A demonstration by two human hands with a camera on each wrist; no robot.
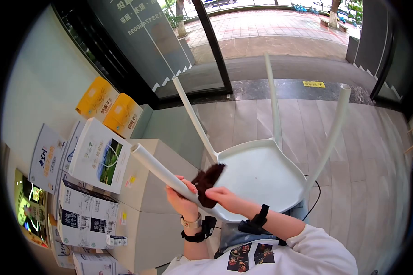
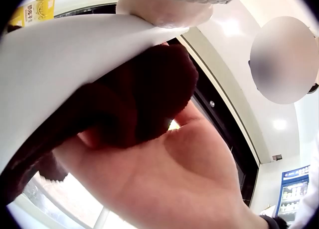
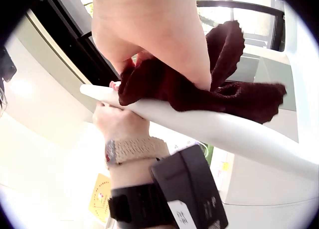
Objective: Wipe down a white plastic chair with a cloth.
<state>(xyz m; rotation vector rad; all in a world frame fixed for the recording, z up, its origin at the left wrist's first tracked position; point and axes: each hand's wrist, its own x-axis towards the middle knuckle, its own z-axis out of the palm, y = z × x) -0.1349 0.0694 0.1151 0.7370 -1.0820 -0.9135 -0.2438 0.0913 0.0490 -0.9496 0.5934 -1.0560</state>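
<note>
A white chair (image 1: 257, 176) stands upside down before me, its several legs pointing up and outward. My left hand (image 1: 182, 202) grips its near left leg (image 1: 157, 167). A dark maroon cloth (image 1: 209, 182) lies bunched against that same leg, and my right hand (image 1: 226, 198) holds it there, with the thumb over its near side. In the right wrist view the cloth (image 3: 169, 87) drapes along the leg and its loose ends stick out past the fingers. The left wrist view shows the folded cloth (image 2: 144, 94) between the right palm and the white leg.
Left of the chair, a grey cabinet (image 1: 144, 229) stands close beside the leg. White gift boxes (image 1: 98, 156) and yellow boxes (image 1: 109, 106) are stacked there. Ahead is a glass door (image 1: 188, 41) onto a paved street. A black cable (image 1: 317, 197) lies on the tiled floor at right.
</note>
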